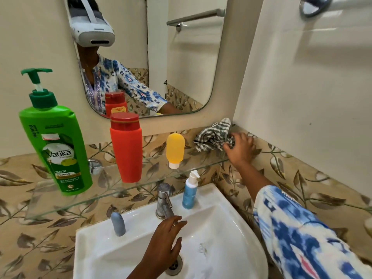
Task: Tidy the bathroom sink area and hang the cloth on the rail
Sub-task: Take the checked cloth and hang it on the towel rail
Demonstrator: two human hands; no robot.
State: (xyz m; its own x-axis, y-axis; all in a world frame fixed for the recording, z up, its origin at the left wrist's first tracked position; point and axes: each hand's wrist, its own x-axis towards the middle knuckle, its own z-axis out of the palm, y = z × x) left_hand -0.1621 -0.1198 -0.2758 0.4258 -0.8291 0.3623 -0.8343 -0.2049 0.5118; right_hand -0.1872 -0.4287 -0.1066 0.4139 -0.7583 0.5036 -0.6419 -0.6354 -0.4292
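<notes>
A crumpled green-and-white checked cloth (213,135) lies at the right end of the glass shelf (84,200), in the corner under the mirror. My right hand (240,149) grips its right side. My left hand (165,240) hovers over the white sink (231,244), fingers spread, its tips close to the metal tap (164,200); it holds nothing. On the shelf stand a green shampoo pump bottle (58,141), a red bottle (126,148) and a small yellow tube (175,150). The towel rail (314,5) is at the top right, on the side wall.
A blue pump bottle (190,191) and a grey tube (118,223) stand on the sink's back rim. The mirror (153,57) hangs above the shelf. Leaf-patterned tiles cover the wall around the sink.
</notes>
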